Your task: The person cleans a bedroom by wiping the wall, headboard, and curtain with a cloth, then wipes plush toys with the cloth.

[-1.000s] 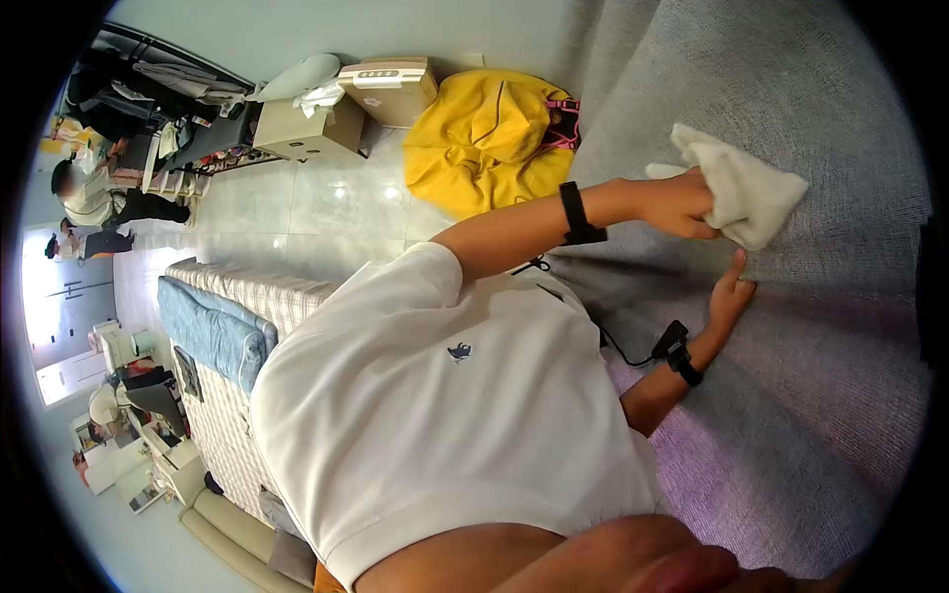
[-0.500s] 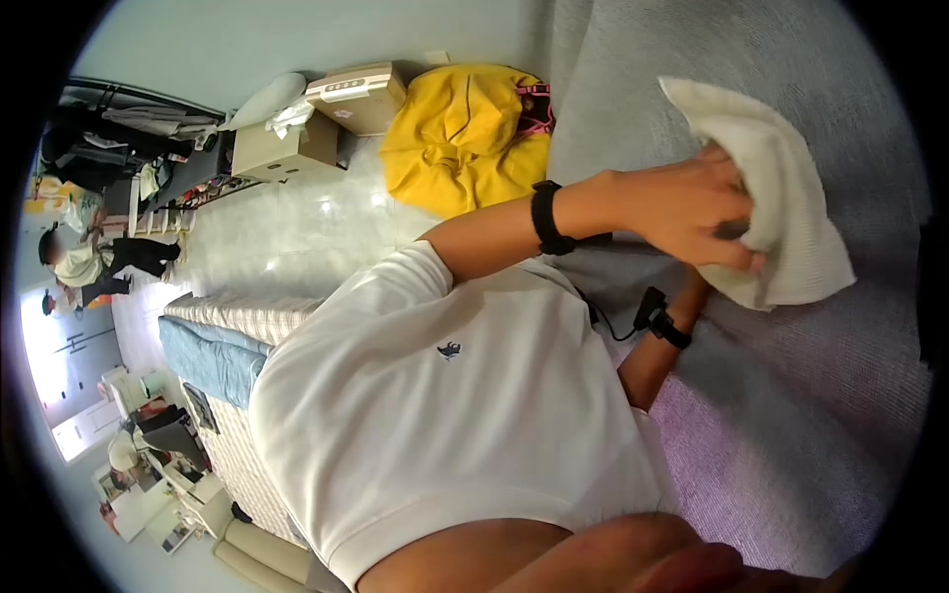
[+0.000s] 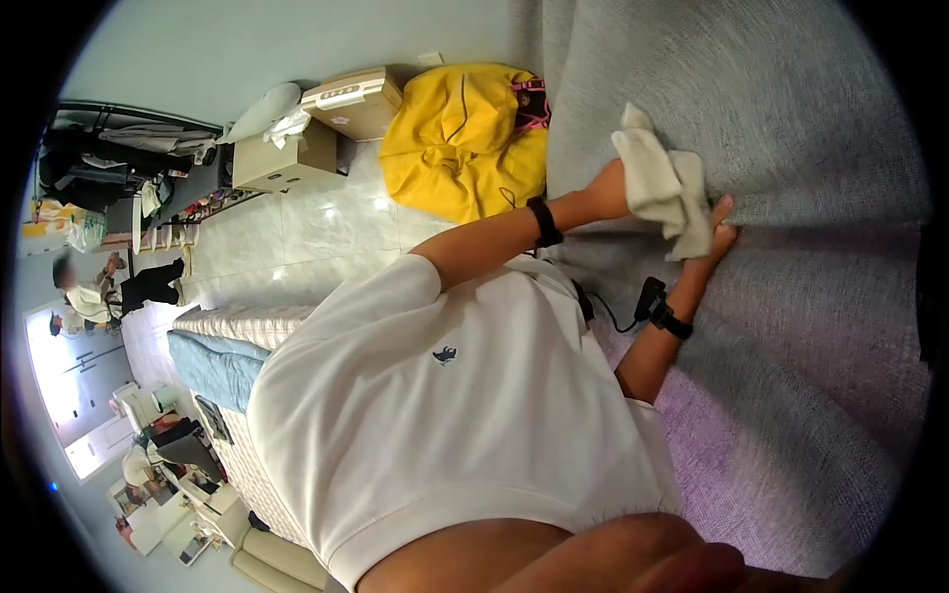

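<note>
A white cloth (image 3: 664, 186), ribbed and bunched in folds, hangs over my left hand (image 3: 609, 189). That hand grips the cloth from its left side, and its fingers are mostly hidden behind the folds. Just beyond the cloth's right edge is my right hand (image 3: 725, 233), with one digit stretched out and the other fingers covered. Whether it touches the cloth, I cannot tell. Grey fabric (image 3: 791, 148) spreads behind both hands, turning purple lower down. Each wrist wears a black band; the right one (image 3: 664, 312) carries a small device with a cable.
A yellow cloth bundle (image 3: 460, 138) lies on the tiled floor (image 3: 326, 237) beside cardboard boxes (image 3: 287, 158). A bed with a blue quilt (image 3: 213, 366) is behind me. Farther off are a clothes rack (image 3: 129, 138), a desk (image 3: 163, 514) and people, one in a white top (image 3: 89, 296).
The white cloth, spread wider before, is now bunched smaller and lies farther left. My left hand has drawn back left with it. My right hand, hidden behind the cloth earlier, now partly shows.
</note>
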`<state>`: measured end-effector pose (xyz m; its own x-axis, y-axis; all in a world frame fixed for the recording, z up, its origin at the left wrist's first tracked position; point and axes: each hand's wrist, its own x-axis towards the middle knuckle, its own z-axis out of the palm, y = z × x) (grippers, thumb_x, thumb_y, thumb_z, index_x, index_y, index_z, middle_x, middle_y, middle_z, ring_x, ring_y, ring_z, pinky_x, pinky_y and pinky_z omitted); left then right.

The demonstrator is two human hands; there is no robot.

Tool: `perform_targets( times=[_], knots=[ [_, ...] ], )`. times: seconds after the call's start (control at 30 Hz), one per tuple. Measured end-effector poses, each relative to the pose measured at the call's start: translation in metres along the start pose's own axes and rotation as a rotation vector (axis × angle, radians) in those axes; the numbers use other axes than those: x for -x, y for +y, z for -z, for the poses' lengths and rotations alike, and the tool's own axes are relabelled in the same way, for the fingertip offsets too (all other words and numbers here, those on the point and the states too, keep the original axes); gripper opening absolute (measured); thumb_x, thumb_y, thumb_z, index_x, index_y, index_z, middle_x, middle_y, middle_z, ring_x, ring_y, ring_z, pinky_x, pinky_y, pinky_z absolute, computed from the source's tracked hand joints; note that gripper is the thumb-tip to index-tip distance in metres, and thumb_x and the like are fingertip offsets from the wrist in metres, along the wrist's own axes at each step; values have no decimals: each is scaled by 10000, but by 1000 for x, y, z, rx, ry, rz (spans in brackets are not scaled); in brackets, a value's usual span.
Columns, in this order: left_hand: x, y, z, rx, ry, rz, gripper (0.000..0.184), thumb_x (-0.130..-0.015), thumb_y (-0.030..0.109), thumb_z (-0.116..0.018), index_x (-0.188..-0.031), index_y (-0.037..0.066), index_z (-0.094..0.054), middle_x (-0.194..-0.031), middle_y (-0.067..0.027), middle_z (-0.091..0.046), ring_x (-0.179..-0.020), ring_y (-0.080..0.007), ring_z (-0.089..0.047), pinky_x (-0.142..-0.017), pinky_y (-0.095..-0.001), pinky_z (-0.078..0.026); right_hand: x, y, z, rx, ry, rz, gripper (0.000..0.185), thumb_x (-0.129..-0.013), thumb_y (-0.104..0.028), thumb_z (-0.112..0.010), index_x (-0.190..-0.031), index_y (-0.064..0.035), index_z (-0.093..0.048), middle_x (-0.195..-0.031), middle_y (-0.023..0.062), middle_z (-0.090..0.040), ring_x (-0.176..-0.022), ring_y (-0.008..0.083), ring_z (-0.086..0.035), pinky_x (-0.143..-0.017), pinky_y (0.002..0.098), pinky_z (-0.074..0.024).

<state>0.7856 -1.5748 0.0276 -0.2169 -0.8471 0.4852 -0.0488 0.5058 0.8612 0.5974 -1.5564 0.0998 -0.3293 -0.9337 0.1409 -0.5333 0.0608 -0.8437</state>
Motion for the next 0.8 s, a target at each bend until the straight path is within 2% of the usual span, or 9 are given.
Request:
perform_targets(
  times=[0.1,0.2,0.33,0.43,0.5,0.57,0.6,0.7,0.8],
  knots=[
    [31,-16,11,-96,25,99,361,-777,142,-700,-1104,45,-581,-1081,-120,-617,-1010,-258,-608,-877,-373,-481,6,-2,-10,0,208,159,681,-990,-485,-426,-788,134,-626,-760,193,-660,-688,256,-594,-692,388,-470],
    [33,-6,16,-64,168,56,402,-752,159,-736,-1101,36,-577,-1052,-119,-623,-1011,-251,-611,-877,-386,-483,9,-7,-17,72,362,256,676,-986,-481,-442,-779,136,-626,-754,235,-656,-681,293,-608,-696,422,-482],
    [-9,53,22,137,145,-144,442,-767,200,-731,-1147,36,-575,-1133,-135,-611,-1036,-270,-601,-895,-410,-474,25,-16,-15,43,206,7,704,-972,-513,-452,-602,73,-580,-630,182,-635,-560,255,-576,-590,422,-476],
    [-20,82,16,-96,143,-351,411,-838,286,-644,-1151,26,-582,-1134,-181,-615,-1014,-305,-608,-875,-419,-476,17,2,-27,430,367,900,710,-966,-545,-438,-641,65,-596,-630,175,-621,-561,256,-573,-540,416,-458],
    [-19,71,19,-345,102,-454,416,-872,333,-591,-1142,17,-592,-1116,-210,-624,-1001,-324,-612,-861,-419,-477,26,-4,-34,248,431,476,709,-973,-532,-430,-659,81,-600,-661,195,-630,-577,290,-585,-560,426,-463],
    [3,42,25,45,-406,249,432,-859,376,-554,-1025,-16,-631,-936,-198,-666,-882,-290,-634,-793,-397,-481,36,-14,-43,61,447,57,710,-980,-519,-421,-676,96,-604,-693,215,-639,-593,324,-597,-580,436,-468],
    [14,33,35,30,-380,243,432,-859,376,-554,-1025,-16,-631,-936,-198,-666,-882,-290,-634,-793,-397,-481,40,-18,-48,-30,441,-155,710,-983,-512,-417,-685,103,-607,-708,224,-644,-601,341,-603,-589,441,-471],
    [57,52,88,-76,-432,195,428,-857,362,-538,-993,-33,-630,-896,-209,-673,-859,-282,-636,-768,-386,-482,40,-19,-46,93,470,297,714,-992,-492,-403,-698,131,-591,-731,271,-624,-608,408,-582,-617,465,-465],
    [92,75,155,-33,-422,351,419,-850,362,-544,-1000,-17,-639,-941,-200,-677,-866,-287,-637,-762,-382,-486,52,3,-66,361,288,269,701,-1017,-427,-371,-626,133,-532,-578,250,-555,-525,382,-532,-548,429,-462]
  ],
)
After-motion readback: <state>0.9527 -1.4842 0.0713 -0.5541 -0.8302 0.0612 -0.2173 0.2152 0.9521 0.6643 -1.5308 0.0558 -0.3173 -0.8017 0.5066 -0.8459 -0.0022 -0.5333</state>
